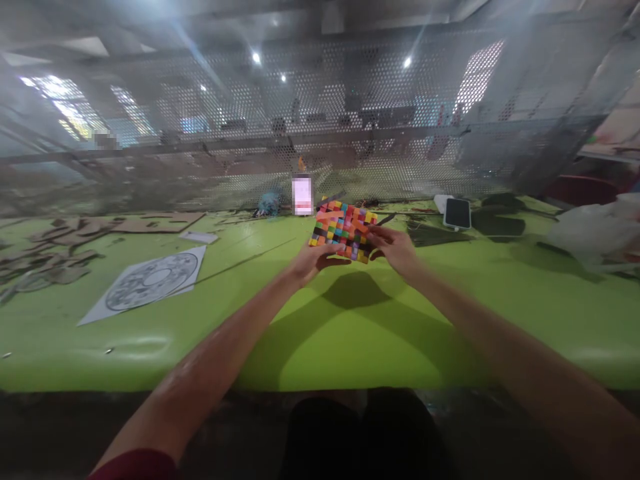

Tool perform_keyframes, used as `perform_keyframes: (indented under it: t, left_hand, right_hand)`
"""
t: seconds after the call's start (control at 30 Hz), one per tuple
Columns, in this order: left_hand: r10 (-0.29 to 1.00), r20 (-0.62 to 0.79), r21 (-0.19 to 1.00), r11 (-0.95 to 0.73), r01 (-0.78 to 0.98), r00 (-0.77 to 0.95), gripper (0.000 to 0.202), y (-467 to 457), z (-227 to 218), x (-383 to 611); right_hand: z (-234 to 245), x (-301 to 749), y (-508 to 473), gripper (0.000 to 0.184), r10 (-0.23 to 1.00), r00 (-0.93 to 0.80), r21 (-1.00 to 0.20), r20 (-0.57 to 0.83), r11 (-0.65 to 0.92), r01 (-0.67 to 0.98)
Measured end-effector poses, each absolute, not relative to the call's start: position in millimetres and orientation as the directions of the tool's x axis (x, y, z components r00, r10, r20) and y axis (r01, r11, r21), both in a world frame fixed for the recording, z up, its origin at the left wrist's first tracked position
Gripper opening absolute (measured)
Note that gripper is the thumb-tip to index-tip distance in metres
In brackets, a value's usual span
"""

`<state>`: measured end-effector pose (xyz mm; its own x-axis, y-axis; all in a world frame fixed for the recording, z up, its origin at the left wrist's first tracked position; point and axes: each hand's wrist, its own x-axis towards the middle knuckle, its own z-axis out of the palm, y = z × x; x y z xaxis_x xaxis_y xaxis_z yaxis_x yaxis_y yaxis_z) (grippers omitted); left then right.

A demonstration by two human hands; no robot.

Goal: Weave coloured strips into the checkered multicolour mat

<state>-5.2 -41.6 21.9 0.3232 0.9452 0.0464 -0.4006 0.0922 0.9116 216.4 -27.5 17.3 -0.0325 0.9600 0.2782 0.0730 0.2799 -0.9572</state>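
Multicoloured panel [340, 230], held above the green table [500, 280], clamped at the lower left by the left hand [314, 262] and pinched at the right edge by the right hand [394, 245], seemingly being adjusted, needing steady support for the next move.

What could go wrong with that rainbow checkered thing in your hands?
The multicolored checkered piece is held up off the green table, so it might drop if the left hand and right hand loosen. Squeezing its edges too hard could perhaps bend it. The lit upright screen looks close behind, so a bump might tip it.
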Motion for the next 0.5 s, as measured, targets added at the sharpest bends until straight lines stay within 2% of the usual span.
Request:
perform_keyframes:
  t: [0.07,0.2,0.37,0.5]
  left_hand:
    - [0.896,0.085,0.889,0.130,-0.440,0.436,0.039,-38.9,24.1,-14.1]
    - [0.912,0.056,0.878,0.149,-0.454,0.407,0.050,-33.8,21.5,-24.4]
    - [0.906,-0.067,0.915,0.223,-0.335,0.418,0.045,-30.3,11.8,-22.8]
    - [0.953,-0.070,0.917,0.178,-0.357,0.296,0.036,-30.2,11.8,-16.8]
  right_hand:
    - [17.3,220.1,-25.9,0.030,0.943,-0.035,-0.938,0.331,0.333,0.094]
    - [21.0,220.9,-30.7,0.029,0.925,-0.074,-0.912,0.372,0.379,0.156]
    - [26.6,215.1,-38.0,0.031,0.891,-0.132,-0.864,0.434,0.453,0.220]
    - [29.5,216.5,-35.9,0.039,0.877,-0.139,-0.838,0.459,0.480,0.261]
